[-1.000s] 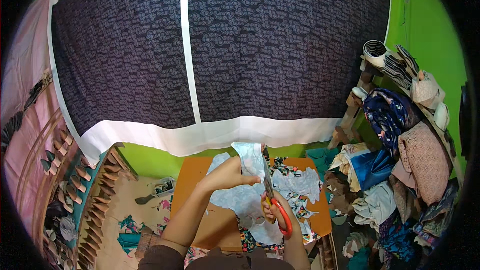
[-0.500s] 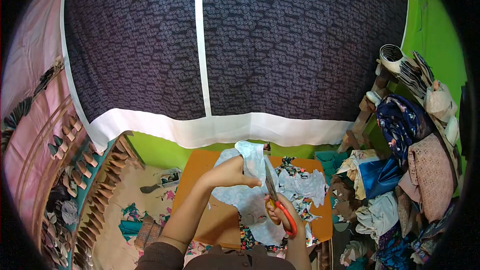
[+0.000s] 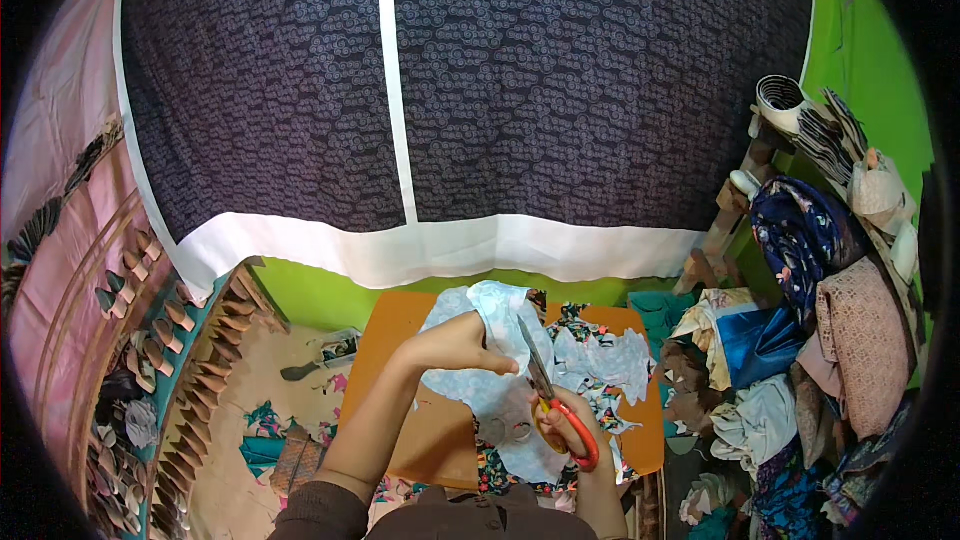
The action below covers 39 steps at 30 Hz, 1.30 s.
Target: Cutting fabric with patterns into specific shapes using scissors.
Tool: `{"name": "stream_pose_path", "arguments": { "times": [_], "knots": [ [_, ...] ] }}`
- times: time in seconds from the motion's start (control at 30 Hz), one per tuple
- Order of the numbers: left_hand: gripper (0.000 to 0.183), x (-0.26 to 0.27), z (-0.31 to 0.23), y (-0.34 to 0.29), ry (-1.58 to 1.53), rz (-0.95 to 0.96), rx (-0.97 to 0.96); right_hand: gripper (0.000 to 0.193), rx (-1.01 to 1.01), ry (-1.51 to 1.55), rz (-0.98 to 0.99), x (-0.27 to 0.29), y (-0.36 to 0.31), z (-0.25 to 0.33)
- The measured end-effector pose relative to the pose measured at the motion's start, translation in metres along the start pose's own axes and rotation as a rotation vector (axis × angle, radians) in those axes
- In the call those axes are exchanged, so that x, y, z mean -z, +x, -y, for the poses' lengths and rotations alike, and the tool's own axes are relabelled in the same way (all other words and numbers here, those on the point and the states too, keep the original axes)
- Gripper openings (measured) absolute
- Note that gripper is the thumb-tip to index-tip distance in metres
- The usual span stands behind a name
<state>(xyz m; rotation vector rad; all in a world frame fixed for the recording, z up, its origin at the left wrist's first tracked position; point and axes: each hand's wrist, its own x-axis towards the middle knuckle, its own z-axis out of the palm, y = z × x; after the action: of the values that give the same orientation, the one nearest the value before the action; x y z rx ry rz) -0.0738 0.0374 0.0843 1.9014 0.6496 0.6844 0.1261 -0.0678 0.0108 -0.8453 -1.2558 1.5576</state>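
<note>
My left hand [image 3: 458, 342] pinches a piece of pale blue patterned fabric [image 3: 492, 382] and holds it up over a small orange table [image 3: 397, 340]. My right hand [image 3: 565, 424] grips orange-handled scissors [image 3: 545, 390], blades pointing up and away into the fabric's edge just right of my left fingers. More pale blue cut pieces [image 3: 600, 360] and dark floral cloth [image 3: 575, 320] lie on the table to the right.
A large dark patterned cloth with white borders [image 3: 450, 90] hangs on the green wall behind. Piles of folded fabrics [image 3: 800, 340] stack at the right. Scraps litter the floor [image 3: 270, 420] at the left, next to a pink patterned cloth [image 3: 60, 270].
The view has shifted slightly. The scissors have worked further up into the pale blue fabric while my left hand keeps hold of it.
</note>
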Motion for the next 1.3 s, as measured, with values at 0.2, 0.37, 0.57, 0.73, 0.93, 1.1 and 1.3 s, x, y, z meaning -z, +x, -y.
{"name": "stream_pose_path", "arguments": {
  "times": [0.2,0.37,0.57,0.73,0.93,1.1,1.3],
  "knots": [
    [0.046,-0.005,0.008,0.0,-0.057,-0.114,0.061,0.031,-0.09,-0.003,-0.058,0.005,-0.007,0.001],
    [0.049,-0.01,0.005,-0.001,-0.183,-0.215,0.101,0.039,-0.061,-0.112,-0.079,0.006,-0.006,-0.004],
    [0.058,-0.008,0.015,-0.001,-0.108,-0.168,0.044,0.046,-0.036,-0.058,-0.003,0.002,-0.001,-0.008],
    [0.063,-0.004,0.008,-0.004,-0.16,-0.147,0.109,0.044,-0.052,-0.053,0.008,0.002,0.0,-0.006],
    [0.067,0.001,0.015,-0.007,-0.125,-0.195,0.05,0.039,-0.07,-0.082,0.006,0.002,0.0,-0.01],
    [0.069,0.007,0.011,-0.012,-0.122,-0.142,0.166,0.04,-0.035,-0.011,0.039,-0.008,0.003,-0.008],
    [0.07,0.001,0.009,-0.01,0.036,-0.134,0.109,0.042,-0.034,0.008,0.034,-0.015,0.007,-0.011]
  ]
}}
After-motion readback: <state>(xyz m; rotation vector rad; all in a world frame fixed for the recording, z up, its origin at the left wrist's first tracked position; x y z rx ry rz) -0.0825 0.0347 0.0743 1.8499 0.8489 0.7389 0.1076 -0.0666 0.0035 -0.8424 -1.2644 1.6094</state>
